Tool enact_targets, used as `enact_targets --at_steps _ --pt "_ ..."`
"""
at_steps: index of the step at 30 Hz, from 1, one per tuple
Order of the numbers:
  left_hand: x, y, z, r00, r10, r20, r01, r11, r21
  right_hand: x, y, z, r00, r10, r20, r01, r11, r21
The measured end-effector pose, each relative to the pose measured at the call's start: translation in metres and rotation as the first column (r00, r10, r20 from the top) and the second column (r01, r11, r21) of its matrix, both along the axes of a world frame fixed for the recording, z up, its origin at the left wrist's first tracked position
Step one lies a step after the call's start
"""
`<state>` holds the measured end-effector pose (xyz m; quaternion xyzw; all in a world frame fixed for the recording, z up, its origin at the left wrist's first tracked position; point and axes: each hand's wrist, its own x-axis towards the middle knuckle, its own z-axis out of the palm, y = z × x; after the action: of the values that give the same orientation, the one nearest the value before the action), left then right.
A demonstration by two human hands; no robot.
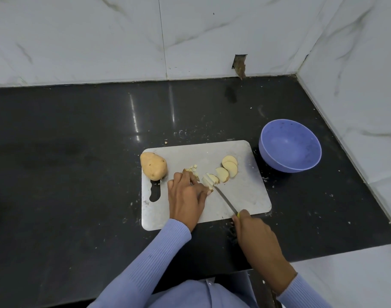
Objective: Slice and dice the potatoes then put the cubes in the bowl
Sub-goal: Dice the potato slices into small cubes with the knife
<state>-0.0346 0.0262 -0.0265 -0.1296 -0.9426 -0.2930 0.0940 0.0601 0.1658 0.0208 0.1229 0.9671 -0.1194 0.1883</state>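
On the black bench lies a grey cutting board. The left hand rests on the board with fingers curled down over a potato piece, seemingly pinning it, though the grip is partly hidden. The right hand grips the yellow handle of a knife, its blade tip at that piece. Small cubes lie beside the left fingers, slices further right, a whole potato at the board's left edge. A purple bowl stands just right of the board.
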Motion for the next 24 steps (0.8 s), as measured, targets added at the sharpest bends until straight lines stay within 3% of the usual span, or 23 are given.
enact_targets --at_steps 9,24 --pt "0.002 0.002 -0.001 0.998 0.041 0.038 -0.042 0.999 0.026 -0.012 -0.004 0.005 0.995 -0.004 -0.096 -0.005 0.996 -0.094" --pt "0.001 0.003 -0.004 0.992 0.092 0.091 -0.095 0.995 0.027 -0.031 -0.009 0.001 0.997 0.077 -0.023 -0.078 0.995 -0.061"
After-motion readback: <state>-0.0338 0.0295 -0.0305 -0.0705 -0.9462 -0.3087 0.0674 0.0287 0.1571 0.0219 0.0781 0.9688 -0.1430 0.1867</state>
